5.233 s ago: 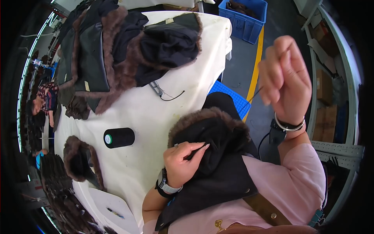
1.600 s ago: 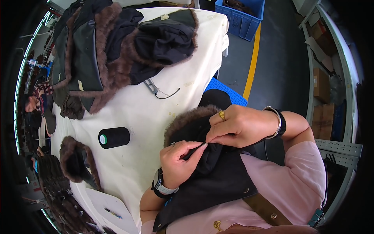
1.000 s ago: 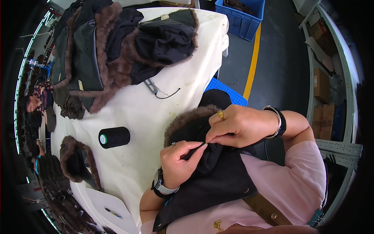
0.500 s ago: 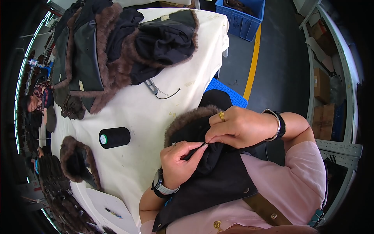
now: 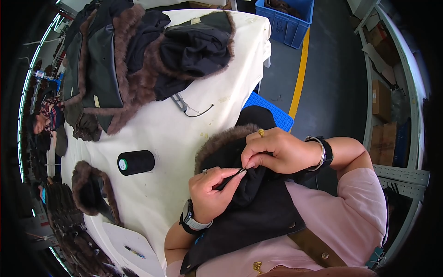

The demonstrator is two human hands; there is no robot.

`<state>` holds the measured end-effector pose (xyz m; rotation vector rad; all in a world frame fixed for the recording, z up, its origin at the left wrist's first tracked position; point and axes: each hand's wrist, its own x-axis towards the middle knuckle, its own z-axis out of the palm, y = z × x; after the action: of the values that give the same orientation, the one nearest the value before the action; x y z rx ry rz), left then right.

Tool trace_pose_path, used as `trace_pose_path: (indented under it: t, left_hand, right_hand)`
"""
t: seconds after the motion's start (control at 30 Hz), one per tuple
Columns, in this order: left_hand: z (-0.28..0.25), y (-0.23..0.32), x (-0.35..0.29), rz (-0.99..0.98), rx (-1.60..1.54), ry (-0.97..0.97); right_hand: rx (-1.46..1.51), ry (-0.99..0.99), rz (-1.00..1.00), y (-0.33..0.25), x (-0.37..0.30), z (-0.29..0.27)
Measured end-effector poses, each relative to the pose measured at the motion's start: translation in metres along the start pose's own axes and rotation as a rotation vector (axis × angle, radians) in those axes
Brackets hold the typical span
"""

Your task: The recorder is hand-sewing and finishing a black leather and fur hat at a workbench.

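Note:
On my lap at the table's edge lies a black fabric garment piece (image 5: 251, 191) trimmed with brown fur (image 5: 217, 144). My left hand (image 5: 212, 194) pinches a fold of its black fabric between thumb and forefinger. Right beside those fingertips, my right hand (image 5: 284, 151) is closed in a pinch on the same spot. Whatever it holds there is too small to make out. A dark panel with metal snaps (image 5: 244, 231) spreads across my front below both hands.
The white-covered table (image 5: 175, 138) carries a black thread cone (image 5: 136, 162), small grey snips (image 5: 179, 101), a fur-trimmed piece (image 5: 90, 189) and a heap of fur-edged garments (image 5: 138, 60). A pen (image 5: 134, 252) lies nearer. Blue crates (image 5: 285, 25) stand on the floor; shelves line the right.
My right hand has shifted slightly, its wrist dipping a little and its fingertips still close to the left ones. My left hand keeps its pinch on the fabric almost unmoved.

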<state>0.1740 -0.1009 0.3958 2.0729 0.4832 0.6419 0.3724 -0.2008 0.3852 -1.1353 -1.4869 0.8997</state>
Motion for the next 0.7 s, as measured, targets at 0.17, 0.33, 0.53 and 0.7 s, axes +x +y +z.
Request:
trace_pose_path:
  t: [0.17, 0.33, 0.53, 0.7]
  left_hand:
    - [-0.0014, 0.0003, 0.0005, 0.007, 0.008, -0.005]
    - [-0.0015, 0.0001, 0.0006, 0.026, 0.012, -0.011]
    - [-0.0015, -0.0018, 0.0000, 0.050, 0.001, -0.011]
    - [-0.0009, -0.0032, -0.0002, 0.047, -0.011, -0.018]
  right_hand:
    - [0.029, 0.001, 0.019, -0.0001, -0.0001, 0.0011]
    - [0.029, -0.009, 0.051, -0.0022, -0.0005, 0.0010]
    - [0.095, -0.038, 0.136, -0.0001, 0.0006, 0.0003]
    - [0.182, -0.046, 0.191, 0.0016, 0.0000, 0.0016]
